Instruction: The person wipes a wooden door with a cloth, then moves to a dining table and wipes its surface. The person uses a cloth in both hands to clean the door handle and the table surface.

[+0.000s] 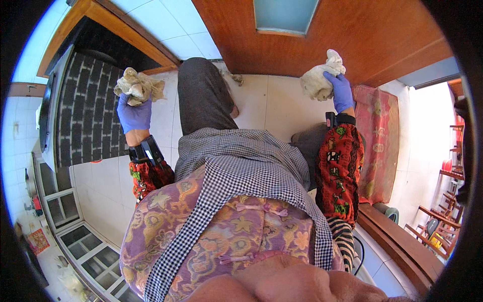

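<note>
My left hand [134, 113], in a purple glove, is closed around a crumpled off-white rag [138, 86]. It is in front of the dark brick-patterned side of a cabinet or stove [88, 109]. Off to the right, my right hand [341, 92], gloved the same way, grips a second bunched off-white rag [319, 81]. That rag appears in front of the lower part of a brown wooden door [351, 34] and the pale floor tiles; whether it touches the door I cannot tell. Both rags look stained.
A red patterned mat [377, 143] lies on the floor at the right, by the doorway. A small clump of debris or cloth [237, 79] is near the door's foot. White-framed cabinet doors [88, 241] stand lower left. Wooden chairs [434, 226] show beyond the doorway.
</note>
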